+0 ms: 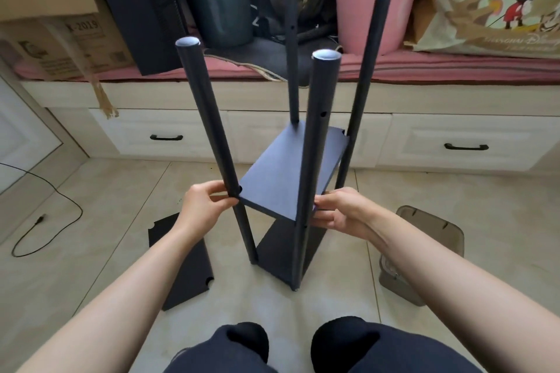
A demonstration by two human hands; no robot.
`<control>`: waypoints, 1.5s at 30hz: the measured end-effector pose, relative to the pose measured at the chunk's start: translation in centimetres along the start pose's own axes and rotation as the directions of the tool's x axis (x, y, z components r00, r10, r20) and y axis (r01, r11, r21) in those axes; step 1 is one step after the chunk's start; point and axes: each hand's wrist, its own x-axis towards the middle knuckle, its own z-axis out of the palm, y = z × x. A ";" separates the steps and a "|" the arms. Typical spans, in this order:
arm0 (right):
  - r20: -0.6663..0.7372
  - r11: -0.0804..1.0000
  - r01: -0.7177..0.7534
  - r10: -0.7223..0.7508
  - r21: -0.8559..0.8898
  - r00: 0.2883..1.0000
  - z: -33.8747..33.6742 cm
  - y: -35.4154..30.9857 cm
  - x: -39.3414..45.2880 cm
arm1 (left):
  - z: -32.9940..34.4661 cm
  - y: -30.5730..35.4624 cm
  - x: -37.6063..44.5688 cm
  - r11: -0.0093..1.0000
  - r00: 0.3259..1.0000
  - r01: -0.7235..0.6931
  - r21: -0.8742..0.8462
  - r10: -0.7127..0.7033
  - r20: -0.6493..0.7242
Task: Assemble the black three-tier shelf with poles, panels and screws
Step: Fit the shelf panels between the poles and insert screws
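Black middle panel (291,172) sits between four poles above the bottom panel (288,254) on the floor, left hand (206,206) pinching its near-left corner, right hand (339,209) gripping the near-right corner, and without screws it may slip down.

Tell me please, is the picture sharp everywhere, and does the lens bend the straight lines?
Head view: the near right pole is smeared by motion blur, and both hands, left and right, are a little soft. The drawers behind look sharper. The wide lens makes the four poles splay outward and curves the floor tiles. Light is soft and even, with no glare.
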 end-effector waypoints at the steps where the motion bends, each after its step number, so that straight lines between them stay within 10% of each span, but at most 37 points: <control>1: -0.011 1.000 -0.010 0.010 0.021 1.000 0.5 0.1 0.0 | 0.0 0.1 0.2 0.999 0.996 0.043 0.015 -0.042 -0.074; 6: -0.013 0.993 -0.014 0.016 0.118 1.000 1.6 0.8 0.0 | 2.8 0.8 -4.5 0.992 0.899 -0.104 0.072 0.125 -0.419; 12: 0.004 0.990 0.003 -0.003 0.142 1.000 1.8 0.9 -0.6 | 6.3 1.4 -8.0 0.883 0.905 -0.414 0.222 0.372 0.208; 27: 0.004 0.989 -0.046 0.046 0.141 0.999 2.7 2.2 0.1 | 5.0 1.0 -5.8 0.850 0.874 -0.468 0.243 0.406 0.266; 34: -0.047 0.988 -0.080 0.087 0.133 0.995 2.4 2.4 0.5 | 5.8 1.9 -6.2 0.985 0.996 -0.071 -0.157 0.080 0.050; 37: -0.039 0.989 -0.090 0.095 0.118 0.995 2.4 2.2 0.4 | 6.1 1.9 -6.0 0.787 0.925 0.175 -0.591 -0.338 -0.177; 40: -0.064 0.996 -0.066 0.071 0.066 0.995 2.3 2.1 0.2 | 6.3 2.2 -5.0 0.373 0.870 0.366 -0.853 -0.462 0.171; 45: -0.082 0.993 0.011 -0.021 -0.121 0.996 2.0 1.6 -0.4 | 7.4 3.7 -3.7 0.409 0.876 0.434 -0.803 -0.400 0.269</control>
